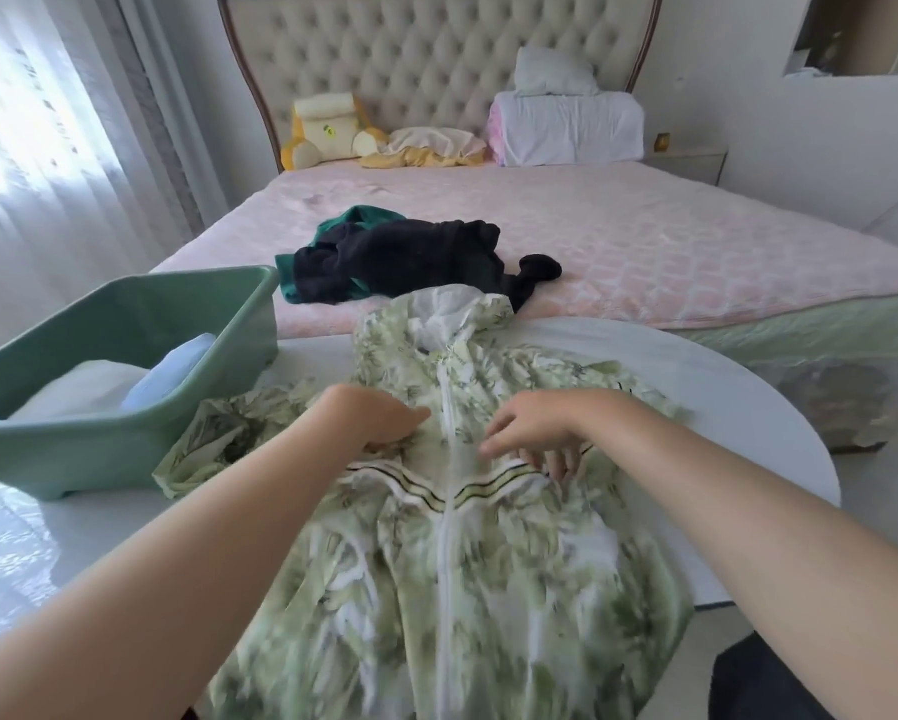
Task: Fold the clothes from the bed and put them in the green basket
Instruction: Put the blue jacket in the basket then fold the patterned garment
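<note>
A green-and-white patterned hooded jacket (467, 553) lies front-up on the white table (738, 407), its zip running down the middle and its hood toward the bed. My left hand (374, 418) rests flat on the chest left of the zip. My right hand (535, 433) lies right of the zip, fingers spread and pressing the fabric. The left sleeve is bunched beside the green basket (140, 324), which stands on the table's left and holds folded white and pale blue items (125, 381). A dark and teal pile of clothes (400, 259) lies on the bed.
The bed with a pink quilted cover (670, 241) stretches behind the table. Pillows, a folded white blanket (566, 127) and a yellow cushion (327, 132) sit against the tufted headboard. A curtained window is at the left. A patterned bag (826, 402) sits on the floor at right.
</note>
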### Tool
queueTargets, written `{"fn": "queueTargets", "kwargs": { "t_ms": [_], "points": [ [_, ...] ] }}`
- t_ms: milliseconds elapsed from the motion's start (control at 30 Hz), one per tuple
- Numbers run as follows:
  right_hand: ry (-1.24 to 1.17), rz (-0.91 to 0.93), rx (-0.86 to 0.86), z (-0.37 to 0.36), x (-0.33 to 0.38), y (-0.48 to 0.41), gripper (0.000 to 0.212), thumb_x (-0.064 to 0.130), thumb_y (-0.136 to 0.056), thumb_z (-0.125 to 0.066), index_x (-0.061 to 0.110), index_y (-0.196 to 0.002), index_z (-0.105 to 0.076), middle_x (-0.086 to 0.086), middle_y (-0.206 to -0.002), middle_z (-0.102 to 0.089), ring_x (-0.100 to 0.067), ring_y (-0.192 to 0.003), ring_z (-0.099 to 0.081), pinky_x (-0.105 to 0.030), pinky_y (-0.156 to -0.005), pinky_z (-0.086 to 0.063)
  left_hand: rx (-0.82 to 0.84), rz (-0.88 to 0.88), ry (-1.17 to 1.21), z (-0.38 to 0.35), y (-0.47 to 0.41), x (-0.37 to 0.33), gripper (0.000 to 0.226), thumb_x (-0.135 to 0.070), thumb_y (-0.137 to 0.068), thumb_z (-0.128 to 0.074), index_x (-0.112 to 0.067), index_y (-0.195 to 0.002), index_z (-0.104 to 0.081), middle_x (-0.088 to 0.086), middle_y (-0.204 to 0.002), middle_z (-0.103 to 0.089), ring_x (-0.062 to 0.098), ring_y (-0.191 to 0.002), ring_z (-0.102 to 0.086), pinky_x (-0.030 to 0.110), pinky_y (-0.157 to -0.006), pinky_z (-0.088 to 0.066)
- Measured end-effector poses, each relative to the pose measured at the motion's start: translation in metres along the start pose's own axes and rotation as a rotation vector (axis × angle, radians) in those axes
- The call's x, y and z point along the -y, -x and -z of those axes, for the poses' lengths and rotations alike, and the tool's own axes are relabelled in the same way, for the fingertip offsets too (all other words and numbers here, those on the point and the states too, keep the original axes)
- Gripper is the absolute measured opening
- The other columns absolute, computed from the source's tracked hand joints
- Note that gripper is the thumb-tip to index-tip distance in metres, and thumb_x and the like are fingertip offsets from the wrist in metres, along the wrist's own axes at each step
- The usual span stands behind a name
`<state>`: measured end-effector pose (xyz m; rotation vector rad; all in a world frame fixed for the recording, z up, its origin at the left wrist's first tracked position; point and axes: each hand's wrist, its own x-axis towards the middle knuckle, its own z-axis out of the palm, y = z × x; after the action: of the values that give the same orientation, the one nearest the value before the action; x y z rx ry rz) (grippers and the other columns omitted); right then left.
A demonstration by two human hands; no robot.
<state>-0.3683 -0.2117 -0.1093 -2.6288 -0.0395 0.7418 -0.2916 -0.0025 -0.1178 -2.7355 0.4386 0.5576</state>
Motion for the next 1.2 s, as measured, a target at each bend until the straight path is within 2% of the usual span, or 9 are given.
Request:
{"fn": "queueTargets", "kwargs": {
  "t_ms": [67, 200, 367, 500, 633, 733, 833, 967, 1200],
  "points": [
    [-0.052, 0.061, -0.125, 0.002, 0.001, -0.001, 0.036, 0.045, -0.098, -0.055, 0.017, -0.118, -0.066, -0.005, -0.094, -0.075, -0.020, -0.069, -0.075, -0.037, -0.068, -0.062, -0.024, 0.033, -0.086, 0.008, 0.004, -0.003, 0.056, -0.049, -0.103, -0.023, -0.014, -0.132, -0.056, 0.003, -0.126, -0.061, 0.023, -0.108, -0.061, 0.038, -0.092, -0.047],
    [0.007, 0.049, -0.567, 0.011, -0.017, -0.021, 0.025, 0.014, -0.095, -0.045, 0.026, -0.108, -0.063, 0.002, -0.114, -0.062, -0.016, -0.088, -0.061, -0.036, -0.076, -0.055, -0.353, 0.028, -0.091, 0.018, -0.006, -0.028, 0.023, -0.015, -0.098, -0.036, -0.010, -0.091, -0.057, -0.001, -0.084, -0.059, 0.014, -0.068, -0.056, 0.026, -0.054, -0.045],
    [0.120, 0.007, -0.622, 0.015, -0.061, -0.044, 0.055, -0.013, -0.083, -0.046, 0.023, -0.122, -0.059, -0.002, -0.129, -0.048, -0.022, -0.112, -0.051, -0.035, -0.085, -0.047, -0.692, -0.280, 0.434, 0.018, -0.040, -0.062, 0.027, -0.021, -0.103, -0.039, -0.016, -0.125, -0.054, 0.004, -0.121, -0.058, 0.023, -0.103, -0.059, 0.037, -0.084, -0.054],
    [0.068, -0.024, -0.570, 0.015, -0.093, -0.057, 0.062, -0.007, -0.090, -0.043, 0.025, -0.144, -0.047, -0.004, -0.143, -0.050, -0.027, -0.125, -0.052, -0.041, -0.100, -0.047, -0.416, -0.402, 0.346, 0.012, -0.060, -0.075, 0.048, -0.041, -0.105, -0.032, -0.033, -0.152, -0.030, 0.001, -0.158, -0.031, 0.029, -0.142, -0.034, 0.051, -0.112, -0.037],
    [0.132, -0.136, -0.512, 0.020, -0.114, -0.066, 0.043, 0.031, -0.102, -0.038, 0.026, -0.144, -0.046, -0.001, -0.153, -0.043, -0.026, -0.136, -0.043, -0.043, -0.107, -0.040, -0.473, -0.129, 0.083, 0.014, -0.073, -0.073, 0.044, -0.034, -0.104, -0.021, -0.015, -0.112, -0.060, 0.007, -0.116, -0.061, 0.027, -0.098, -0.062, 0.044, -0.082, -0.055],
    [0.127, -0.186, -0.497, 0.022, -0.117, -0.070, 0.063, 0.060, -0.100, -0.034, 0.026, -0.153, -0.037, 0.000, -0.162, -0.029, -0.023, -0.148, -0.028, -0.049, -0.116, -0.026, -0.539, 0.009, -0.014, 0.021, -0.082, -0.071, 0.044, -0.025, -0.104, -0.024, -0.013, -0.080, -0.059, 0.000, -0.081, -0.060, 0.017, -0.070, -0.058, 0.030, -0.062, -0.048],
    [0.120, -0.191, -0.608, 0.027, -0.117, -0.074, 0.056, 0.053, -0.103, -0.035, 0.020, -0.148, -0.044, -0.009, -0.150, -0.043, -0.031, -0.137, -0.039, -0.049, -0.107, -0.036, -0.590, 0.000, 0.034, 0.025, -0.097, -0.075, 0.032, -0.032, -0.103, -0.036, -0.013, -0.107, -0.062, 0.002, -0.096, -0.063, 0.020, -0.086, -0.062, 0.031, -0.073, -0.052],
    [0.030, -0.239, -0.658, 0.033, -0.121, -0.080, 0.021, 0.033, -0.097, -0.055, 0.014, -0.104, -0.058, -0.007, -0.108, -0.063, -0.028, -0.093, -0.059, -0.033, -0.063, -0.042, -0.565, -0.332, 0.204, 0.019, -0.107, -0.086, 0.058, -0.064, -0.096, -0.039, -0.030, -0.143, -0.042, 0.001, -0.138, -0.053, 0.026, -0.125, -0.051, 0.044, -0.100, -0.045],
    [0.124, -0.540, -0.799, 0.045, -0.129, -0.057, 0.023, 0.002, -0.090, -0.055, 0.009, -0.112, -0.057, -0.008, -0.097, -0.061, -0.026, -0.077, -0.056, -0.031, -0.060, -0.041, -0.827, -0.229, 0.159, 0.028, -0.108, -0.082, 0.020, -0.019, -0.095, -0.042, -0.024, -0.105, -0.059, -0.004, -0.099, -0.063, 0.023, -0.077, -0.062, 0.035, -0.063, -0.051]
  ]
}}
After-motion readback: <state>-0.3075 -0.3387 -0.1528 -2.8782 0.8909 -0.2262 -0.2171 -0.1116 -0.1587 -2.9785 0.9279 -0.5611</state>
